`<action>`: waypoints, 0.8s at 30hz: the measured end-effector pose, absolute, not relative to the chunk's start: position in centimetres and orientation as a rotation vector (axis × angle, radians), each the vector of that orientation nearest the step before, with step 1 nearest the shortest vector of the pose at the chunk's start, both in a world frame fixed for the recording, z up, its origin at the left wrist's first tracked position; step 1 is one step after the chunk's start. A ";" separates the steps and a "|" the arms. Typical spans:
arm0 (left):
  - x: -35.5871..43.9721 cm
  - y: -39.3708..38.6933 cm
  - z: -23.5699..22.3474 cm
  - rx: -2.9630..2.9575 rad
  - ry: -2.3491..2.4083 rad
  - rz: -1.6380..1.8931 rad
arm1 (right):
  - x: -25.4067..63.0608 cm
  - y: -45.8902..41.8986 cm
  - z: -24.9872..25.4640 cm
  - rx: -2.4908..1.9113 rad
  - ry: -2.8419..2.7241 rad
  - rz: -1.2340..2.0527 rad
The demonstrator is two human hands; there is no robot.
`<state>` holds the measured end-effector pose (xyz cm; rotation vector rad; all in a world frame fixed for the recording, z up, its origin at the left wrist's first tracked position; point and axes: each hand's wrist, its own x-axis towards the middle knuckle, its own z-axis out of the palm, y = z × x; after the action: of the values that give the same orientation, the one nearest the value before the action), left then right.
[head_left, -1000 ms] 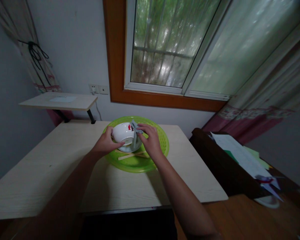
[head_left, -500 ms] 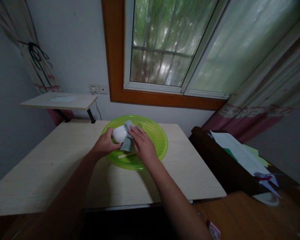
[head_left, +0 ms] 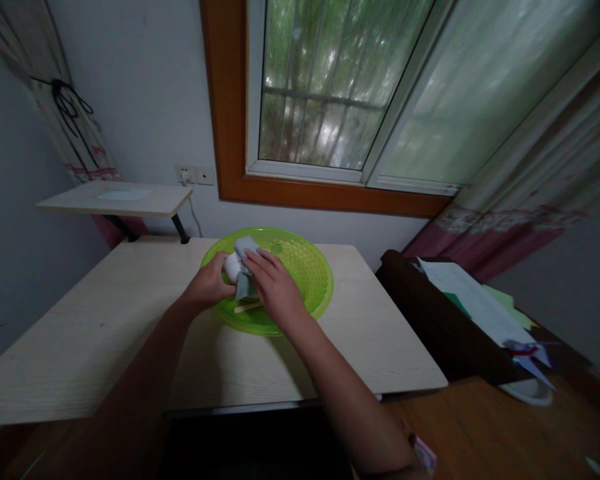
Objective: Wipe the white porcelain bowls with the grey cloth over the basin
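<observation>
A round green plastic basket [head_left: 305, 267] sits on a pale wooden table [head_left: 105, 333]. Over its left side my left hand [head_left: 207, 285] is closed round a white bowl [head_left: 230, 266], only a small part of which shows. My right hand [head_left: 274, 287] presses a grey cloth [head_left: 243, 277] flat against the bowl, fingers stretched over it. A wooden chopstick [head_left: 247, 307] peeks out under my right hand, inside the basket.
A small side shelf [head_left: 115, 198] stands at the back left by a wall socket [head_left: 194, 175]. A dark cabinet [head_left: 455, 327] with papers [head_left: 475, 303] is to the right of the table. A window [head_left: 320, 87] and curtains are behind.
The bowl has been turned so the cloth covers most of it. My right hand went from pinching the cloth at the rim to lying flat over the bowl, shifting left.
</observation>
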<state>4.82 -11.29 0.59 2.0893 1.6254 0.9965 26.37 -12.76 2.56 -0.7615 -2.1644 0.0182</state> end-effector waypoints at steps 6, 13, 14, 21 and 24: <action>4.7 -11.2 0.5 2.069 1.638 1.014 | 25.9 -11.8 3.2 -0.675 -2.311 -0.046; 5.0 -11.3 0.4 2.087 1.668 1.062 | 29.6 -9.9 1.6 -0.962 -2.014 0.050; 5.0 -11.3 0.5 2.080 1.674 1.064 | 29.9 -9.8 1.2 -1.004 -1.989 0.077; 4.9 -11.3 0.6 2.039 1.716 1.061 | 28.9 -10.5 1.1 -1.015 -1.877 0.219; 4.6 -11.0 0.2 2.023 1.721 1.089 | 27.9 -11.3 1.9 -0.911 -1.898 0.140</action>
<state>4.64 -11.02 0.17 2.0235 1.7213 1.0893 27.93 -11.31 1.90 -0.9107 -1.8977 0.1401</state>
